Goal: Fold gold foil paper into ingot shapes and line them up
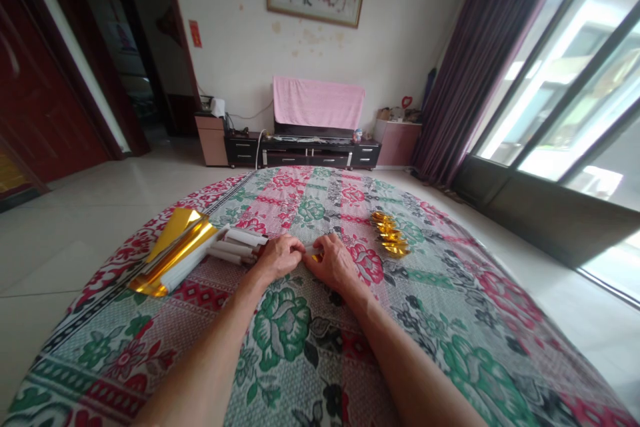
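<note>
Near the middle of the cloth-covered table, my left hand (280, 255) and my right hand (334, 263) almost meet, fingers pinched on a small piece of gold foil paper (316, 257). Its pale side shows between the fingertips; most of it is hidden. Just left of my left hand lie several white rolls (233, 252), perhaps paper, side by side. Farther left are loose sheets of gold foil paper (175, 240), partly curled, with a pale edge. To the right of my right hand sits a row of folded gold foil pieces (390, 235), apart from both hands.
A flowered red, green and grey tablecloth (310, 373) covers the rounded table. Past its far edge stands a low black cabinet (305, 153), with a pink cloth (320, 101) above. Purple curtains (480, 47) and a bright window are on the right, a red door (45, 93) on the left.
</note>
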Demonstrator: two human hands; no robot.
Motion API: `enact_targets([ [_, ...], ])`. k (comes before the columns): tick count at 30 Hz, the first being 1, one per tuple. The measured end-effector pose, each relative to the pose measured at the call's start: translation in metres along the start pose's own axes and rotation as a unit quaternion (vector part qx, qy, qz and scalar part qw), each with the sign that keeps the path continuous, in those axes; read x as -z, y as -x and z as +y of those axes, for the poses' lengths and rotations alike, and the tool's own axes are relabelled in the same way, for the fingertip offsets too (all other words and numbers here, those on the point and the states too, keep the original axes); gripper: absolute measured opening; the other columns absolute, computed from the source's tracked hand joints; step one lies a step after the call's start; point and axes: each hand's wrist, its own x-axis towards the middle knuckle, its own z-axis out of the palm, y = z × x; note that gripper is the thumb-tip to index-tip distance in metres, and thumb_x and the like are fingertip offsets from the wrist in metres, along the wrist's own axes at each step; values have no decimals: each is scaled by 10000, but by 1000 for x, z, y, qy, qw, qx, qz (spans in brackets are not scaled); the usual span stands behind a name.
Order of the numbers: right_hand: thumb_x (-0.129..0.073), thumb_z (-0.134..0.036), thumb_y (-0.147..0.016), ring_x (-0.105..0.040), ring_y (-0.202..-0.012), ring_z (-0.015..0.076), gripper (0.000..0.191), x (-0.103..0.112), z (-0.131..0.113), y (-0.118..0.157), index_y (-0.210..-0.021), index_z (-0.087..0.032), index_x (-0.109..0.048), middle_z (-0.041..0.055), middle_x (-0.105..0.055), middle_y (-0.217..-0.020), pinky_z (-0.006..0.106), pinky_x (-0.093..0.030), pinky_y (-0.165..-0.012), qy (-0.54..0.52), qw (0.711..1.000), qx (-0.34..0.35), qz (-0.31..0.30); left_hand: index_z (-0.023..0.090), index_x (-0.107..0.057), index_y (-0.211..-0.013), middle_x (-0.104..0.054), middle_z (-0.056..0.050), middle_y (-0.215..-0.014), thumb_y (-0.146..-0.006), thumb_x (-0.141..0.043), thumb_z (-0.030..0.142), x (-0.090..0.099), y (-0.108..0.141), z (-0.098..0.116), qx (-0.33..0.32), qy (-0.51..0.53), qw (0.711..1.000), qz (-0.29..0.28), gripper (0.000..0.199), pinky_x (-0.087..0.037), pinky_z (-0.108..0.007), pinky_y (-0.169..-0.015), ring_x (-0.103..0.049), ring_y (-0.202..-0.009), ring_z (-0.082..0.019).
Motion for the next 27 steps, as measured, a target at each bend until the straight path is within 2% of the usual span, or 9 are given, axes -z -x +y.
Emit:
enact_targets([
  [3,-535,-271,-762,-519,-673,113,128,1,5,0,-813,-177,-606,23,-560,-798,213,-380,-634,-50,999,0,7,199,-690,-764,-617,-18,-796,-701,-533,184,0,2,1,-20,-14,1000,0,170,-432,-236,-729,-558,-767,-138],
  [6,-461,-160,-758,-527,-703,132,177,6,12,1,-830,-168,-623,40,-581,-815,234,-390,-671,-36,993,-78,83,205,-695,-765,-597,-16,-786,-700,-557,217,-1,3,3,-23,-19,1000,-4,154,-432,-231,-695,-549,-726,-129],
  [8,-480,-143,-735,-532,-787,163,189,12,16,2,-841,-168,-634,66,-589,-858,256,-391,-721,3,988,-113,103,201,-694,-765,-593,-19,-794,-698,-560,213,-1,4,4,-24,-24,999,1,150,-430,-234,-696,-546,-732,-130],
  [10,-507,-200,-753,-526,-809,175,141,19,17,5,-703,-175,-637,74,-591,-817,267,-386,-756,33,988,-120,87,193,-691,-761,-590,-26,-797,-698,-550,194,-2,4,5,-28,-28,999,9,154,-428,-244,-702,-546,-732,-134],
  [13,-524,-282,-770,-524,-797,177,239,25,15,8,-571,-184,-612,73,-595,-764,269,-380,-749,54,989,-128,59,185,-685,-765,-589,-31,-787,-699,-531,165,-4,4,5,-41,-24,999,21,169,-428,-256,-720,-549,-733,-139],
  [21,-582,-269,-699,-517,-823,201,130,18,8,9,-623,-198,-660,57,-619,-841,299,-349,-712,85,983,-152,49,206,-665,-837,-593,-39,-925,-663,-521,75,-12,8,7,-88,-28,993,74,262,-414,-287,-866,-536,-914,-168],
  [27,-566,-264,-719,-528,-874,199,133,18,13,7,-649,-211,-667,41,-638,-927,307,-339,-753,42,987,-146,57,214,-660,-833,-612,-29,-953,-658,-492,60,-14,6,6,-117,-37,991,52,287,-405,-303,-902,-534,-943,-174],
])
